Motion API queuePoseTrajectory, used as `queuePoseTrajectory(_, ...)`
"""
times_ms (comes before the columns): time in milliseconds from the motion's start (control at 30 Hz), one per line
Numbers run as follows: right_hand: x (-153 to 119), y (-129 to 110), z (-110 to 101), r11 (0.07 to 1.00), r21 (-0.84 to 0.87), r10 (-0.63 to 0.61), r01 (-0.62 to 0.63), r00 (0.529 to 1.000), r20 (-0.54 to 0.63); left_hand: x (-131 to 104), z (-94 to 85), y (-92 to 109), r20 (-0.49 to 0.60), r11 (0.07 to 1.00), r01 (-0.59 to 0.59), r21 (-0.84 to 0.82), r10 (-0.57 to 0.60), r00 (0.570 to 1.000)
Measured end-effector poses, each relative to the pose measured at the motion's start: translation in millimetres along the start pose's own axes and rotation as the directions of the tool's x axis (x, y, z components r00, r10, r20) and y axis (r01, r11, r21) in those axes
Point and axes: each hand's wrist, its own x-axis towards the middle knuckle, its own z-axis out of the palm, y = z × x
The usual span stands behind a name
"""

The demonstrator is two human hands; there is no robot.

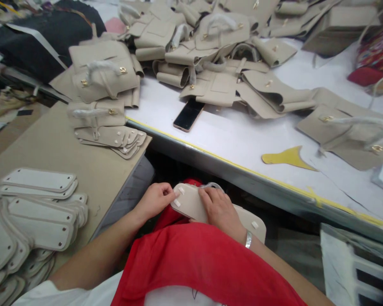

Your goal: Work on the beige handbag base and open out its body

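A beige bag base panel [191, 204] with rounded ends lies across my lap, small white tabs showing at its corners. My right hand [221, 208] grips it near the middle, fingers bent over its surface toward the upper edge. At the panel's left end, my left hand [158, 197] is closed in a pinch, its thumb touching the corner beside a white tab [181, 191]. Whatever sits between those fingertips is too small to make out. Behind my right hand a clear-wrapped handle [212, 185] partly shows.
Many beige bag pieces [217, 36] are heaped across the white table [230, 136]. A phone [189, 114] and a yellow scrap [285, 158] lie near its front edge. On the left board [98, 178], pale base panels [40, 180] and a partly built bag [102, 74] are stacked.
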Motion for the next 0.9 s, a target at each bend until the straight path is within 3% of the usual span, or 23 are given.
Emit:
queuePoseTrajectory(300, 3.8, -6.5, 3.7, 1.0, -0.028, 0.013, -0.013, 1.0, -0.007, 3.8, -6.4, -1.6, 0.038, 1.0, -0.018, 0.013, 0.017, 0.999)
queuePoseTrajectory(467, 24.4, -27.1, 9.9, 0.999, -0.038, -0.037, 0.035, 0.997, -0.063, 6.4, -11.5, -1.5, 0.08, 0.998, -0.048, 0.032, 0.045, 0.996)
queuePoseTrajectory(667, 39.4, -46.1, 16.9, 0.999, -0.05, 0.013, -0.017, 0.996, -0.091, 6.2, -15.7, -4.8, 0.067, 0.994, -0.082, 0.077, 0.077, 0.995)
queuePoseTrajectory(900, 35.5, -46.0, 18.7, 0.999, -0.028, 0.028, -0.031, 0.993, -0.117, 0.7, -12.3, -9.8, 0.05, 0.996, -0.087, -0.017, 0.087, 0.995)
